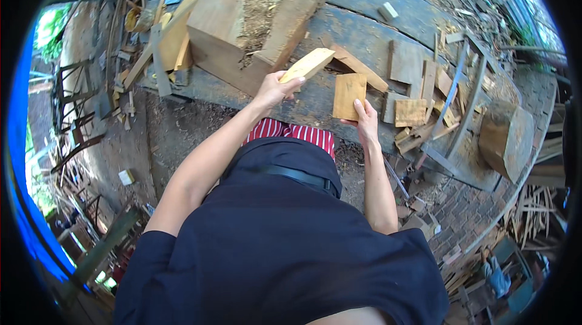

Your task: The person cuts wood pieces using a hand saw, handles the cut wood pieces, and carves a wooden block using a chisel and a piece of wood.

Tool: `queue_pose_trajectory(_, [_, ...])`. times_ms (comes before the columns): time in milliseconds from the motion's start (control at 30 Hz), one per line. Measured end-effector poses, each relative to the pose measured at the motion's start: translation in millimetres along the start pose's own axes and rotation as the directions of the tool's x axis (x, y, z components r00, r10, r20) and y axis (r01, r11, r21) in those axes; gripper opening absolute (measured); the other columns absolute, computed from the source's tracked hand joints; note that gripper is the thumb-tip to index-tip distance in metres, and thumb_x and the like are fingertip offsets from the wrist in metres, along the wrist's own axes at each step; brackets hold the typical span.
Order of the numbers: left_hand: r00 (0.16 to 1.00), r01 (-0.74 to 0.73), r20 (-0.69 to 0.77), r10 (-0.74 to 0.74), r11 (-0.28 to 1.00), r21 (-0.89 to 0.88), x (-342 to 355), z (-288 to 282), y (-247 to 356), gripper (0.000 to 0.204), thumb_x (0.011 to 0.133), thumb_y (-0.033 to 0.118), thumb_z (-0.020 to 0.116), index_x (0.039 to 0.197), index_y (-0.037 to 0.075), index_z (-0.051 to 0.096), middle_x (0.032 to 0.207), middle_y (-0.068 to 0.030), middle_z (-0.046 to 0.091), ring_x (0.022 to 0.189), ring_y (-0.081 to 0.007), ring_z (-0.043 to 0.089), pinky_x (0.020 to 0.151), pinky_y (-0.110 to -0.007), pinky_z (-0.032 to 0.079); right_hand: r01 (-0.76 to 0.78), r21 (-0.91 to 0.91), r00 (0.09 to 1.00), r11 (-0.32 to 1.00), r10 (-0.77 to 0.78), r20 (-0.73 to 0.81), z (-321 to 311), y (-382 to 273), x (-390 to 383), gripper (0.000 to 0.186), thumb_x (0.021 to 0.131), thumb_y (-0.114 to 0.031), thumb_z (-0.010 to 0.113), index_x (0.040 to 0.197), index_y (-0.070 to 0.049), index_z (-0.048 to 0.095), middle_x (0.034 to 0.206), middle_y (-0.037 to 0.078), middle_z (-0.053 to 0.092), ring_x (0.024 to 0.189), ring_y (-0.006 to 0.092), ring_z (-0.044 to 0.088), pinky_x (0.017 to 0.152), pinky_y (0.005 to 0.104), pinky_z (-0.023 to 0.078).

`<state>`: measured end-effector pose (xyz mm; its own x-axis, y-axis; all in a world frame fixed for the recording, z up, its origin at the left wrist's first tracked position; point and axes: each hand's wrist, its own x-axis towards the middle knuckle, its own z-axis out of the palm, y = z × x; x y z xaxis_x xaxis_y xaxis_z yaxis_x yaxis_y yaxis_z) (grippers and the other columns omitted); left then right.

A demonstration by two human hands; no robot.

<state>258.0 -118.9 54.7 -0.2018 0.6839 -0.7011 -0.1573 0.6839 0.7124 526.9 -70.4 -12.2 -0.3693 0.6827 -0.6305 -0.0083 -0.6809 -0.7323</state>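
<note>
Person [273,252] at wood-strewn counter [357,28]: L grip [280,90] clasps near end of pale wood block [310,63], approx. 12 o'clock; R grip [365,119] pinches flat brown wood pc. [349,92] by its lower R corner, approx. 2 o'clock. Big timber block [218,19] sits at 11 o'clock, thick wood chunk [506,138] at 3.

Soft daylight lit the desk [351,25]; foliage [53,37] at the upper left glared pale. Black corners framed the fisheye view, which bent and softened toward its rim.
</note>
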Motion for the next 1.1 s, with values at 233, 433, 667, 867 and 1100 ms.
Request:
queue_pose_trajectory(233, [0.948, -0.239, -0.129, 0.292, 0.917, 0.318, 12.1, -2.5, -21.7, 0.064, 0.08, 0.036, 0.07, 0.127, -0.002, 0.048, 0.105, -0.0136, 0.063, 0.094, -0.023, 0.06, 0.084, -0.033, 0.047, -0.01, 0.16, 0.994, 0.987, -0.008, 0.113, 20.6, -47.5, -30.4, 0.04, 0.097, -0.026, 0.046, 0.129, -0.001, 0.045, 0.115, 0.011, 0.06, 0.096, 0.0211, 0.064, 0.07, 0.0372, 0.059])
queue_pose_trajectory(433, [0.86, -0.476, 0.12, 0.496, 0.693, 0.542, -12.7, 15.6, 3.5, 0.078, 0.087, 0.047, 0.059, 0.142, 0.001, 0.028, 0.138, -0.0212, 0.041, 0.13, -0.0301, 0.037, 0.106, -0.042, 0.03, -0.044, 0.202, 0.955, 0.978, -0.019, 0.297, 59.4, -87.6, -35.6, 0.042, 0.095, -0.023, 0.048, 0.131, 0.0, 0.045, 0.113, 0.009, 0.06, 0.096, 0.0169, 0.063, 0.077, 0.0328, 0.055])
queue_pose_trajectory(667, [0.982, -0.063, 0.146, 0.12, 0.937, -0.344, -44.4, 23.7, 58.3, 0.049, 0.088, 0.017, 0.065, 0.129, 0.003, 0.042, 0.114, -0.0077, 0.061, 0.102, -0.0113, 0.059, 0.084, -0.028, 0.05, 0.09, -0.041, 0.885, 0.995, -0.061, 0.461, 77.8, -115.0, -43.3, 0.05, 0.091, -0.02, 0.054, 0.133, 0.005, 0.042, 0.119, 0.01, 0.057, 0.104, 0.0137, 0.057, 0.088, 0.0264, 0.046])
queue_pose_trajectory(867, [0.976, -0.025, 0.191, 0.107, 0.92, -0.391, -51.9, 16.9, 65.8, 0.052, 0.087, 0.021, 0.067, 0.13, 0.004, 0.043, 0.119, -0.0074, 0.058, 0.107, -0.0122, 0.057, 0.089, -0.03, 0.047, 0.051, -0.084, 0.876, 0.995, -0.004, 0.482, 81.3, -136.4, -52.7, 0.042, 0.092, -0.015, 0.054, 0.131, 0.001, 0.049, 0.12, 0.011, 0.058, 0.105, 0.0151, 0.056, 0.088, 0.0295, 0.048])
queue_pose_trajectory(1100, [0.809, 0.422, 0.562, 0.175, 0.492, -0.761, -58.9, -17.7, 75.7, 0.069, 0.09, 0.03, 0.061, 0.143, 0.001, 0.026, 0.139, -0.0178, 0.04, 0.127, -0.0258, 0.041, 0.106, -0.039, 0.035, 0.735, -0.492, 0.678, 0.466, -0.522, 0.518, 79.8, -128.5, -41.4, 0.042, 0.081, 0.006, 0.054, 0.115, -0.015, 0.065, 0.125, 0.006, 0.059, 0.121, 0.0277, 0.05, 0.099, 0.0375, 0.042])
